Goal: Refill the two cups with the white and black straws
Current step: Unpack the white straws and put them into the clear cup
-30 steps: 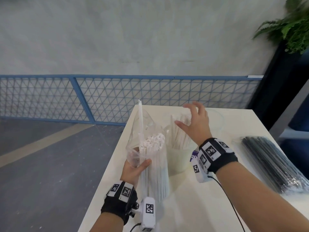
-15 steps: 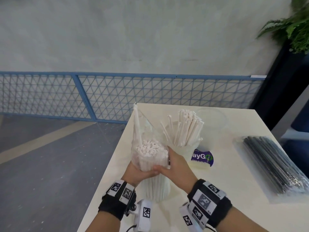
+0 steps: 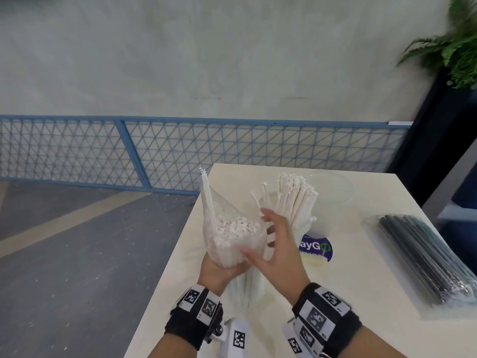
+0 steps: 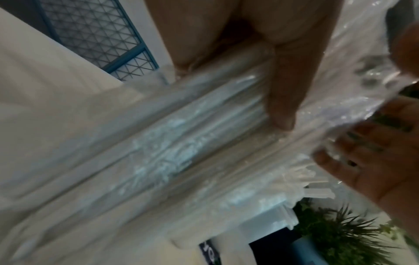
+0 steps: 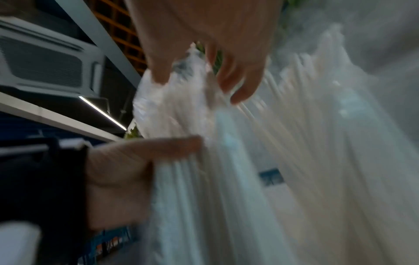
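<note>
Clear plastic bag of white paper straws (image 3: 233, 244) is held upright over the white bench (image 3: 348, 293), gripped low down by the left hand (image 3: 216, 273). Right hand (image 3: 277, 250) is spread with relaxed fingers, touching the bag's right side. Clear cup of white straws (image 3: 296, 202) stands just behind; the empty clear cup (image 3: 333, 187) is beside it. Sealed pack of black straws (image 3: 426, 257) lies far right.

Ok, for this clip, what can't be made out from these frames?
- Head view: left hand fingers, hidden behind the bag of white straws.
- Head view: the second cup stands behind the cup of white straws; its contents are unclear.
- Head view: sticker text partly hidden by the right hand.
- Black straws: cut off by the right edge.
- Both wrist views: motion blur, so the right hand's contact with the bag is unclear.
</note>
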### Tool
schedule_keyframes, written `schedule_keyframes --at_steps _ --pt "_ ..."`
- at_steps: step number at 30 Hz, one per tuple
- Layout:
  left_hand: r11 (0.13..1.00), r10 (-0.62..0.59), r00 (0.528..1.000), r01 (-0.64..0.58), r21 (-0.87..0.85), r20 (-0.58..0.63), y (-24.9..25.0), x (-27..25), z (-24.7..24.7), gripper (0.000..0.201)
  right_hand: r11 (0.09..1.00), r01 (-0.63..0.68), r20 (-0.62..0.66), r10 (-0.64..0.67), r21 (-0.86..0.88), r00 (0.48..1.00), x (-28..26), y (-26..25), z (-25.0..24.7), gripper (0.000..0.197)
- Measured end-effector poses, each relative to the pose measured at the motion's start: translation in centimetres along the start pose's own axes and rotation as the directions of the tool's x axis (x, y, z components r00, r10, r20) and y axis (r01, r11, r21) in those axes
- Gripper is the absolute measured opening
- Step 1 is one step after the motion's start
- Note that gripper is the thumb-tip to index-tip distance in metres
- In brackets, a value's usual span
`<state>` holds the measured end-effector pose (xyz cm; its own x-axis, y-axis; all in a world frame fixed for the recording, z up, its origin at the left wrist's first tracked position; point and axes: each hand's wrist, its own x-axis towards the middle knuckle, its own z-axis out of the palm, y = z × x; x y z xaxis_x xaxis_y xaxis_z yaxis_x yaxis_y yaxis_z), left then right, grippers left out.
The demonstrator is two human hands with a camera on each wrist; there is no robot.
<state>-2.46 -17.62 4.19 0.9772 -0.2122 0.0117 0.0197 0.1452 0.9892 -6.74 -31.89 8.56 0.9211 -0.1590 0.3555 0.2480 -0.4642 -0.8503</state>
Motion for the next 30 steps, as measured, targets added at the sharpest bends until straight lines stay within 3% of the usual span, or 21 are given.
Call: schedule_keyframes --at_steps 2,5,8,11,14,16,18,19,21,24,26,30 --pt "0.999 0.036 0.999 -0.036 0.039 0.0 -0.3 0.6 0.2 0.068 0.999 0.015 -0.117 -0.02 -0.046 0.993 0.5 -1.1 -0.2 0.062" --pt "0.992 -0.004 0.999 -0.002 0.125 0.048 -0.8 0.9 0.8 0.093 0.991 -0.134 -0.061 0.132 -0.028 0.989 1.5 -1.4 -0.2 0.047" --pt "0.993 -0.026 0.994 0.014 0.114 0.104 -0.6 1.2 1.0 0.113 0.986 -0.169 -0.084 0.167 -0.014 0.982 2.8 -0.5 -0.5 0.022" --pt "0.998 0.007 0.994 -0.014 0.056 0.11 0.2 2.0 0.5 0.103 0.98 -0.2 -0.086 0.2 0.013 0.976 4.0 -0.1 -1.1 0.011" --pt "0.997 0.052 0.995 -0.056 0.055 0.086 1.0 2.5 0.3 0.093 0.919 -0.312 0.018 0.317 0.243 0.948 4.7 -0.7 -1.4 0.025" --pt "0.996 0.056 0.996 -0.06 0.066 0.065 0.8 2.6 0.2 0.089 0.97 -0.208 -0.059 0.216 0.122 0.974 4.9 -0.9 -1.2 0.031" --pt "0.994 0.054 0.998 -0.057 0.088 0.042 0.6 2.6 0.1 0.088 0.986 0.04 -0.153 -0.065 -0.163 0.986 4.9 -1.4 -1.3 0.033" --pt "0.993 0.055 0.998 -0.059 0.106 0.033 0.5 2.6 0.1 0.089 0.946 0.181 -0.133 -0.223 -0.269 0.966 4.8 -1.7 -1.3 0.031" --pt "0.988 0.061 0.998 -0.065 0.138 0.034 0.3 2.8 0.0 0.092 0.866 0.307 0.0 -0.334 -0.395 0.942 4.7 -2.0 -1.3 0.027" --pt "0.987 0.047 0.998 -0.052 0.151 0.035 0.2 2.8 -0.1 0.091 0.844 0.186 0.171 -0.114 -0.503 0.979 5.1 -2.2 -1.7 0.036" --pt "0.989 0.044 0.998 -0.051 0.141 0.049 0.3 2.6 -0.1 0.091 0.822 0.119 0.275 0.048 -0.557 0.96 5.5 -2.3 -2.2 0.046" --pt "0.994 -0.01 0.999 0.006 0.106 0.03 -0.4 2.8 -0.6 0.098 0.882 0.172 0.403 0.022 -0.439 0.915 6.1 -2.5 -2.7 0.052"
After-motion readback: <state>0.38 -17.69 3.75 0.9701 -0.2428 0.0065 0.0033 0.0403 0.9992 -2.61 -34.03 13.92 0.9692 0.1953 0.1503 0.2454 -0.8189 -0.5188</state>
